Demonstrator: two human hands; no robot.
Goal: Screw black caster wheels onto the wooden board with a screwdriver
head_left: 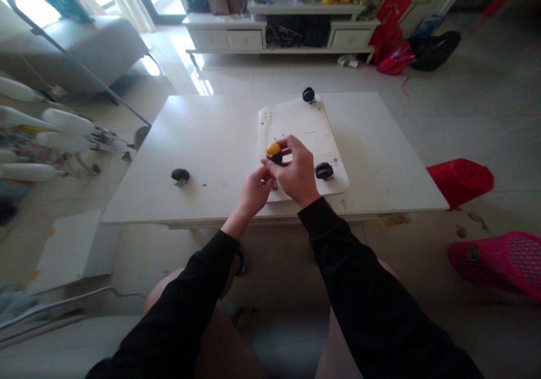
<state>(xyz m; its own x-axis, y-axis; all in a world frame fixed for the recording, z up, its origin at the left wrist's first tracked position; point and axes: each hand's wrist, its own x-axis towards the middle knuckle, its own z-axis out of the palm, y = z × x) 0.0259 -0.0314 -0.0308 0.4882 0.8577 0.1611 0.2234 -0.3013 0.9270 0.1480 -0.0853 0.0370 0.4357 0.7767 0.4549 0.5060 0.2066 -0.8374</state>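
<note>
My right hand (298, 170) is closed around the yellow-and-black handle of a screwdriver (274, 151), held upright over the near left corner of a white board (291, 122). Just below it, my left hand (255, 190) has its fingers pinched together near the lower end of the screwdriver. What they grip is hidden, though a bit of metal shows beside the fingertips. One black caster wheel (324, 171) sits at the board's near right corner and another caster (309, 95) at its far right corner. A loose caster (180, 176) lies on the white table to the left.
The board lies on a white table (220, 125). A red bin (460, 179) and a pink mesh basket (499, 263) are on the floor at right. A white box (71, 249) stands at left, and a white TV cabinet (245, 39) is across the room.
</note>
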